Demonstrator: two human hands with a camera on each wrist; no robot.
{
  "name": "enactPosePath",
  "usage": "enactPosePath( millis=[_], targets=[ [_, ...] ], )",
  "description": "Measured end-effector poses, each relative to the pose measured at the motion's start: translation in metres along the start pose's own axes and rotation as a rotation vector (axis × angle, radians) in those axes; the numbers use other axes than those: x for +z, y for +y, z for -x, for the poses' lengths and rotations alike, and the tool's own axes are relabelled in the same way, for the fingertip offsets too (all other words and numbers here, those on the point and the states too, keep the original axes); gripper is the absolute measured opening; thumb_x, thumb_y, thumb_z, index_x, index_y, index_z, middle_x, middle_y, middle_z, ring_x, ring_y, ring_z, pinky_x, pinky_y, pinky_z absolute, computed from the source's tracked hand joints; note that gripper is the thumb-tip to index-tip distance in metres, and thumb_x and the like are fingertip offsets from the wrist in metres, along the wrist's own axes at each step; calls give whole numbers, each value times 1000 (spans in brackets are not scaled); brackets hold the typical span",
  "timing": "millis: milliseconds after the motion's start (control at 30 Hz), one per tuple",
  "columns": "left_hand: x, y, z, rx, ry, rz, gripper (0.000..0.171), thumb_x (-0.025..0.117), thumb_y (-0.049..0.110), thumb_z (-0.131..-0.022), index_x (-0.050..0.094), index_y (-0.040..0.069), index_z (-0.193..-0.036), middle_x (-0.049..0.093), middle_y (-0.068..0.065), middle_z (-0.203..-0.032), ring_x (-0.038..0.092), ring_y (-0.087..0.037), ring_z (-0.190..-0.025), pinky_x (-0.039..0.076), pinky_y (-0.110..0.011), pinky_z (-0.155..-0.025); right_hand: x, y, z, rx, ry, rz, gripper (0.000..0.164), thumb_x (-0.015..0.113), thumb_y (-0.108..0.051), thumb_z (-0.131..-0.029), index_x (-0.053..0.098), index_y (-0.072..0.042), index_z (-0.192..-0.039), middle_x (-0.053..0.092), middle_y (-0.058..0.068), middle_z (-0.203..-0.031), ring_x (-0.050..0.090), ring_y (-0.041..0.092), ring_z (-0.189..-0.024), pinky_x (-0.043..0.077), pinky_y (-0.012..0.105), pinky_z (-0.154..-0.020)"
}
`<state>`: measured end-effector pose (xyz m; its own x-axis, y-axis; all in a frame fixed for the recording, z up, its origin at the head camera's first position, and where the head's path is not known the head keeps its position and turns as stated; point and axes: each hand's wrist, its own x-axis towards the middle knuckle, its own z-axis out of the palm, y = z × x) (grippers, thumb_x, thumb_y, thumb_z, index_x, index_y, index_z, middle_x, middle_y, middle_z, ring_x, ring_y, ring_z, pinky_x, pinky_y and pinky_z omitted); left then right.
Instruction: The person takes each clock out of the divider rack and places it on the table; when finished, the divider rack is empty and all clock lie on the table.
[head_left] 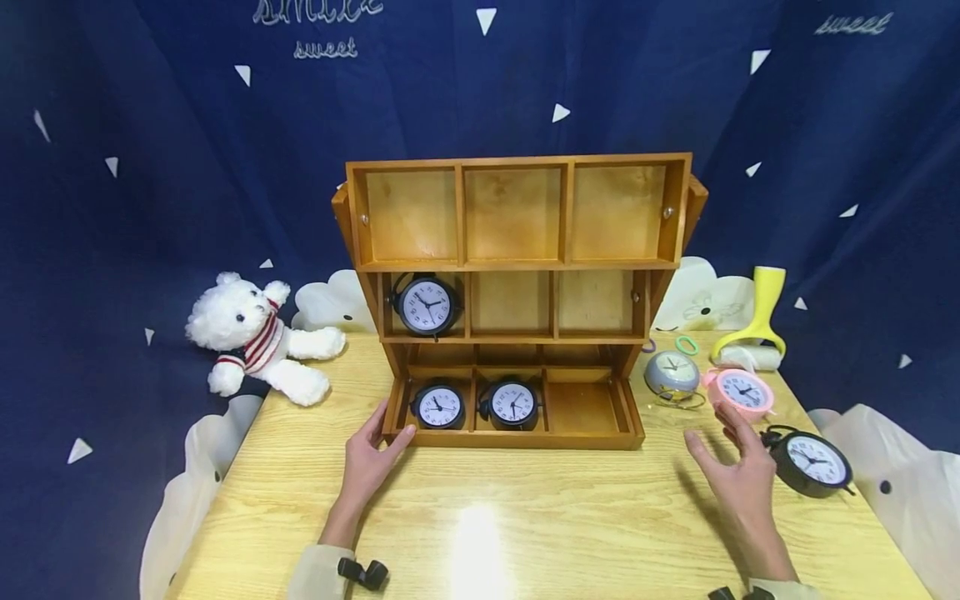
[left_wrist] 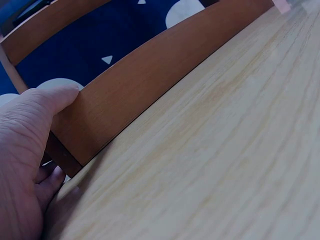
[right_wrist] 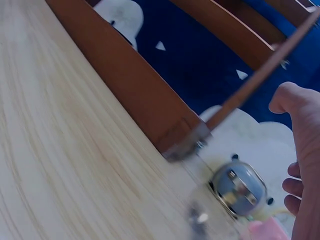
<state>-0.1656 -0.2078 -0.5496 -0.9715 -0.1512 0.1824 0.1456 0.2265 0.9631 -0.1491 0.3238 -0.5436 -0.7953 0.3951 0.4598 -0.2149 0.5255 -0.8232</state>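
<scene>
My left hand (head_left: 367, 468) grips the front left corner of a three-tier wooden shelf (head_left: 517, 443), its thumb on the front rim and its fingers along the outer side. In the left wrist view the thumb (left_wrist: 62, 98) lies at the edge of the front board (left_wrist: 130, 75). My right hand (head_left: 738, 479) is over the table at the right, fingers loosely bent, holding nothing. Just beyond its fingertips lies a pink alarm clock (head_left: 741, 392). A black alarm clock (head_left: 813, 462) is right of that hand, and a grey-blue clock (right_wrist: 239, 189) stands beside the shelf.
Black alarm clocks occupy the middle tier's left compartment (head_left: 426, 305) and the bottom tier's left (head_left: 438, 407) and centre (head_left: 512, 404) ones. A white teddy bear (head_left: 255, 337) sits at left. A yellow-handled roller (head_left: 757, 321) and a green ring (head_left: 686, 345) lie at back right.
</scene>
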Motion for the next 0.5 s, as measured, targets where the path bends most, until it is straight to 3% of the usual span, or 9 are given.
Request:
enactPosePath(
  millis=[333, 400, 500],
  targets=[
    [1, 2, -3, 7, 0, -20, 71, 82, 10, -91, 49, -7, -151, 53, -25, -151, 59, -39, -131, 49, -16, -102, 39, -15, 0, -146, -187, -46, 73, 88, 5, -75, 61, 0, -142, 65, 25, -136, 55, -6, -121, 41, 7, -103],
    [1, -3, -2, 2, 6, -12, 70, 83, 8, -90, 50, -6, -151, 54, -25, -150, 59, -39, -130, 50, -15, -101, 46, -19, 2, -178, -230, -45, 73, 89, 3, -75, 60, 0, -143, 65, 23, -137, 56, -2, -123, 41, 7, -104],
    [2, -17, -3, 2, 12, -1, 71, 83, 9, -91, 49, -3, -152, 52, -24, -152, 58, -39, -132, 48, -12, -101, 56, -24, 2, -210, -288, -37, 72, 88, 1, -78, 59, 1, -144, 65, 21, -139, 59, 15, -126, 41, 9, -106]
  ],
)
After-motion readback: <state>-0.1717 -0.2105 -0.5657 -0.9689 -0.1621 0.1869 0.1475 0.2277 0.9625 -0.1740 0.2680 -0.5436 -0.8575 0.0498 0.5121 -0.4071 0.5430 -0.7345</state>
